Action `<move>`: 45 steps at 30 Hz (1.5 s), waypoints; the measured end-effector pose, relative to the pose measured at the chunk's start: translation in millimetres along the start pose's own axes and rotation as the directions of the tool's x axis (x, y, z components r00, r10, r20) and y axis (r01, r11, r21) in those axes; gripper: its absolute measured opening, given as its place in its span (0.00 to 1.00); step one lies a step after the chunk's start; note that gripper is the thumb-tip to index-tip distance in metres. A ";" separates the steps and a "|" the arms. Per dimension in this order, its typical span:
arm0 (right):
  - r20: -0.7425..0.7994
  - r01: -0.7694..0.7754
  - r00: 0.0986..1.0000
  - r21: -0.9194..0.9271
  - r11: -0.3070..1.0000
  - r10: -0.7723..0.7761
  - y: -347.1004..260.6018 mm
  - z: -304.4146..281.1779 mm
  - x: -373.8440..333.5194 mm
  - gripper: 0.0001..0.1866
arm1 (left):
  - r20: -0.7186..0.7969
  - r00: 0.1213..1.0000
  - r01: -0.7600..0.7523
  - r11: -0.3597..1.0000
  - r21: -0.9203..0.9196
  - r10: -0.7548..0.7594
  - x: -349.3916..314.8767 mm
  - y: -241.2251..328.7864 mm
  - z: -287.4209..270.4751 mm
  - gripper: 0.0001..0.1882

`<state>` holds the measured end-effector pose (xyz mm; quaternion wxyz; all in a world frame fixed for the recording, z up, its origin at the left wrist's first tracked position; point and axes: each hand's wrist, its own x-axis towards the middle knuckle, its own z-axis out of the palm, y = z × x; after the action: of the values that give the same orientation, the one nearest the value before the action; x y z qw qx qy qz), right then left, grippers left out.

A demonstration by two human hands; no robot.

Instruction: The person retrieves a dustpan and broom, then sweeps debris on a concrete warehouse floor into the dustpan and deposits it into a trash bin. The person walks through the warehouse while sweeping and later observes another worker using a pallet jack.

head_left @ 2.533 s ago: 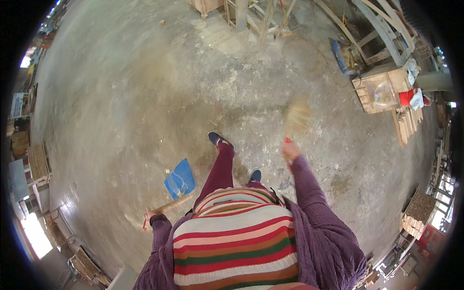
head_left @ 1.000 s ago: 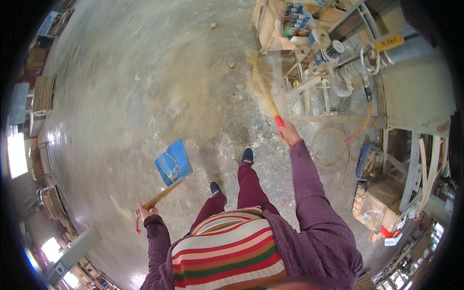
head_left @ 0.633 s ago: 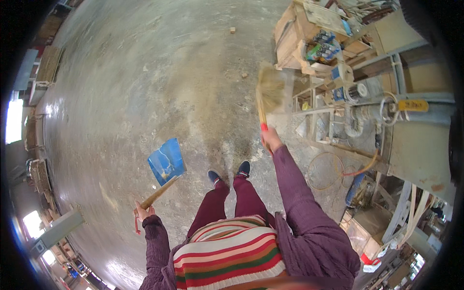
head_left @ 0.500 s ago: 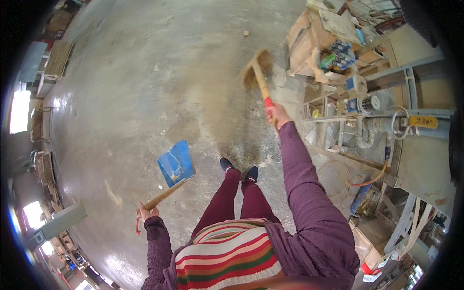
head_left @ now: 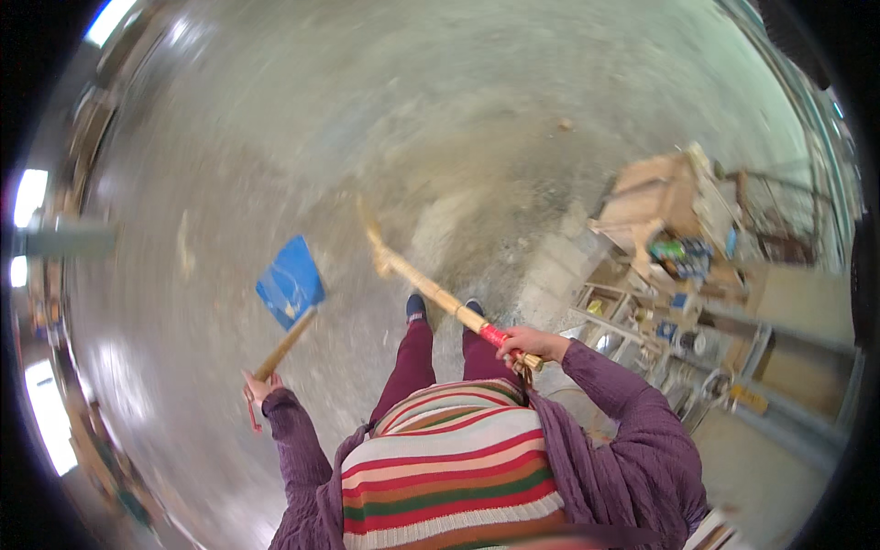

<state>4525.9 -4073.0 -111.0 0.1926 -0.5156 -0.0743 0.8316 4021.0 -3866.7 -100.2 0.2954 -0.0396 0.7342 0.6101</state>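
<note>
My right hand [head_left: 532,346] is wrapped round the red-banded handle of a short broom [head_left: 440,295]. The broom slants forward and left in front of my shoes, and its brush end is smeared by motion. At the left, my left hand [head_left: 262,387] grips the wooden handle of a blue dustpan [head_left: 291,282], a red cord loop hanging by the fingers. Its blue pan points ahead, with pale marks on its surface; whether it touches the floor I cannot tell. The broom's brush end is to the right of the pan, apart from it.
Dusty concrete floor [head_left: 275,119] spreads ahead, with a small tan piece [head_left: 565,124] on it. To the right stand a wooden crate [head_left: 653,197], a metal frame with pipes [head_left: 752,348] and assorted items. Shelving and stacked things line the far left.
My right hand has drawn the broom back toward my body, its brush end swinging leftward from the far right. The view has turned right. My left hand still holds the dustpan.
</note>
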 end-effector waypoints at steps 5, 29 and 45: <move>0.295 -0.244 0.874 -0.421 0.874 0.386 -34.9 34.4 131.5 0.07 | -0.036 0.993 0.095 0.959 -0.267 -0.108 35.5 -15.2 -41.1 0.26; -0.507 0.393 0.560 -0.533 0.749 -0.655 -123.7 -33.8 227.7 0.07 | -0.589 0.623 0.552 0.823 -0.136 -0.515 -31.0 -54.7 -371.2 0.39; -0.313 0.090 0.946 -0.008 0.996 -0.088 -56.5 -149.7 109.2 0.30 | -0.467 0.781 0.313 0.907 -0.281 -0.414 -100.8 -82.0 -238.5 0.40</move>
<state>4629.3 -3989.2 -251.8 0.2408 -0.6364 -0.0631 0.7301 4046.3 -4137.0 -103.8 0.1948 -0.3709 0.7032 0.5744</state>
